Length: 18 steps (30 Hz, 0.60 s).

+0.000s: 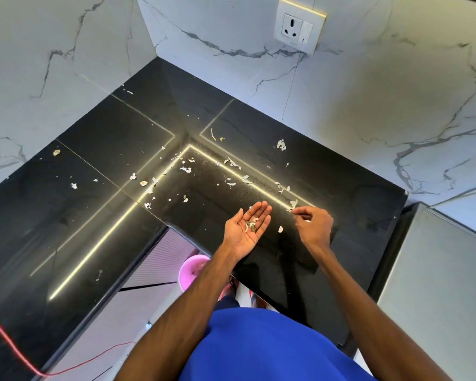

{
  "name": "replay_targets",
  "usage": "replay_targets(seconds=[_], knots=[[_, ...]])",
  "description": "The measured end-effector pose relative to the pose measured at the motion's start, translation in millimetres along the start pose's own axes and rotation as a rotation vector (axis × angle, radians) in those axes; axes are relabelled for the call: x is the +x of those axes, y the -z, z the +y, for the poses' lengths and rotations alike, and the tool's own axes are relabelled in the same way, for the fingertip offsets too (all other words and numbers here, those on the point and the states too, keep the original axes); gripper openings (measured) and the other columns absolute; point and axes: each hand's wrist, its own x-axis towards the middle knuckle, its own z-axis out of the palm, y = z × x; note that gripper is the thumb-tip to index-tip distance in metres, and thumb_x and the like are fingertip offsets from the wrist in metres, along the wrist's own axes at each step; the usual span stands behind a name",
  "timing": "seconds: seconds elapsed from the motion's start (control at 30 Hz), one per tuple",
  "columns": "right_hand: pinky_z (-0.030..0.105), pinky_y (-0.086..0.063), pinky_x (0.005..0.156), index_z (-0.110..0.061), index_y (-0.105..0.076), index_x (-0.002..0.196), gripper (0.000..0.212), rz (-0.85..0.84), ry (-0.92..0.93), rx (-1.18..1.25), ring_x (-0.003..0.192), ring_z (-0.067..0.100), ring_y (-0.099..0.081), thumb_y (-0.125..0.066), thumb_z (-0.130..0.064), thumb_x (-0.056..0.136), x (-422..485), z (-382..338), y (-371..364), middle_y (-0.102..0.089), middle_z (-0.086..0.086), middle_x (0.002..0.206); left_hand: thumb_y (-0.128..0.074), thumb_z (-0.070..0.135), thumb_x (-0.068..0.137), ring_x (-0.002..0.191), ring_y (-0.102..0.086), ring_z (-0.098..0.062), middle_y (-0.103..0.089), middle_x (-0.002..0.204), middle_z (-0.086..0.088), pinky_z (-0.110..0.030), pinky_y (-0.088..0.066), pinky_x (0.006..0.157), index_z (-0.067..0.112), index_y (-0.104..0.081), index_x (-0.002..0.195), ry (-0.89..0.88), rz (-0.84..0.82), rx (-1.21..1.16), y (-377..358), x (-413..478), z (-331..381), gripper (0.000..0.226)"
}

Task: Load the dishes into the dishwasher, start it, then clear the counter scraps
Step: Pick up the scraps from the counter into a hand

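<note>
Several pale peel scraps [232, 163] lie scattered over the black corner counter [107, 215]. My left hand [245, 226] is held palm up over the counter's front edge, fingers straight, with a few collected scraps [251, 225] lying in the palm. My right hand [312, 224] is just to its right, fingertips pinching a small scrap [293, 205] on the counter surface. One white scrap [280, 229] lies between the two hands.
Marble walls close the corner, with a wall socket [300, 26] on the right one. A pink bucket [193, 270] stands on the floor below the counter's edge. A red cable [8, 350] crosses the lower left. A grey steel surface [437, 284] adjoins the counter at right.
</note>
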Motion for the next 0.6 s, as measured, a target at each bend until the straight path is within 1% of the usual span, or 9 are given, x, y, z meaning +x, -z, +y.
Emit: replay_targets(seconds=[0.03, 0.07, 0.13, 0.17, 0.23, 0.3, 0.4, 0.53, 0.6], knots=[[0.005, -0.049, 0.069, -0.012, -0.079, 0.096, 0.015, -0.058, -0.05, -0.061, 0.077, 0.009, -0.07, -0.077, -0.004, 0.083, 6, 12, -8, -0.077, 0.002, 0.092, -0.03, 0.031, 0.107, 0.129, -0.056, -0.034, -0.059, 0.137, -0.019, -0.043, -0.042, 0.111, -0.004, -0.064, 0.122, 0.0, 0.007, -0.002, 3, 1, 2, 0.051], [0.008, -0.049, 0.071, -0.011, -0.077, 0.1, 0.02, -0.134, -0.09, -0.117, 0.079, 0.011, -0.068, -0.08, -0.007, 0.081, 10, 23, -16, -0.077, 0.003, 0.097, -0.029, 0.031, 0.107, 0.129, -0.056, -0.034, -0.059, 0.137, -0.019, -0.043, -0.043, 0.11, -0.004, -0.062, 0.124, 0.0, 0.017, 0.002, 5, 1, 4, 0.051], [0.02, -0.05, 0.078, -0.009, -0.075, 0.108, 0.034, -0.28, -0.093, -0.229, 0.086, 0.014, -0.067, -0.085, -0.015, 0.077, 9, 37, -35, -0.074, 0.003, 0.104, -0.029, 0.031, 0.107, 0.129, -0.056, -0.034, -0.058, 0.138, -0.019, -0.043, -0.043, 0.11, -0.004, -0.061, 0.127, 0.0, 0.036, 0.01, 8, 0, 6, 0.051], [0.024, -0.049, 0.079, -0.009, -0.074, 0.109, 0.036, -0.314, -0.054, -0.301, 0.087, 0.016, -0.065, -0.086, -0.016, 0.076, 7, 42, -43, -0.071, 0.005, 0.105, -0.029, 0.031, 0.107, 0.129, -0.055, -0.034, -0.058, 0.138, -0.019, -0.043, -0.042, 0.11, -0.004, -0.06, 0.128, 0.001, 0.048, 0.011, 8, -1, 7, 0.051], [0.027, -0.047, 0.077, -0.006, -0.074, 0.104, 0.024, -0.306, 0.03, -0.414, 0.085, 0.02, -0.063, -0.079, -0.011, 0.081, 1, 44, -53, -0.065, 0.009, 0.101, -0.029, 0.032, 0.107, 0.13, -0.055, -0.034, -0.057, 0.139, -0.019, -0.043, -0.041, 0.111, -0.004, -0.059, 0.129, 0.006, 0.074, 0.022, 11, -2, 10, 0.052], [0.033, -0.052, 0.075, -0.002, -0.074, 0.093, 0.009, -0.299, 0.07, -0.474, 0.082, 0.026, -0.064, -0.071, -0.008, 0.088, -1, 43, -57, -0.063, 0.012, 0.096, -0.028, 0.032, 0.107, 0.13, -0.055, -0.034, -0.057, 0.14, -0.019, -0.043, -0.04, 0.112, -0.004, -0.059, 0.13, 0.005, 0.101, 0.028, 14, -4, 12, 0.053], [0.04, -0.057, 0.073, -0.002, -0.073, 0.081, 0.013, -0.327, 0.053, -0.525, 0.08, 0.032, -0.068, -0.068, -0.009, 0.09, -1, 43, -58, -0.066, 0.014, 0.087, -0.028, 0.032, 0.107, 0.13, -0.055, -0.033, -0.057, 0.139, -0.019, -0.043, -0.039, 0.114, -0.004, -0.058, 0.13, 0.005, 0.124, 0.034, 19, -5, 14, 0.053], [0.039, -0.057, 0.067, -0.01, -0.061, 0.065, 0.026, -0.333, 0.011, -0.515, 0.074, 0.029, -0.07, -0.07, -0.01, 0.089, -3, 43, -58, -0.07, 0.008, 0.073, -0.028, 0.033, 0.107, 0.129, -0.056, -0.033, -0.058, 0.139, -0.019, -0.043, -0.039, 0.113, -0.004, -0.059, 0.13, -0.011, 0.153, 0.041, 20, -2, 15, 0.053], [0.036, -0.057, 0.067, -0.011, -0.064, 0.068, 0.02, -0.326, -0.02, -0.459, 0.07, 0.025, -0.069, -0.071, -0.011, 0.086, -1, 41, -57, -0.069, 0.004, 0.069, -0.028, 0.033, 0.107, 0.129, -0.056, -0.032, -0.058, 0.139, -0.019, -0.042, -0.039, 0.113, -0.003, -0.058, 0.131, -0.013, 0.156, 0.05, 19, 0, 15, 0.053]])
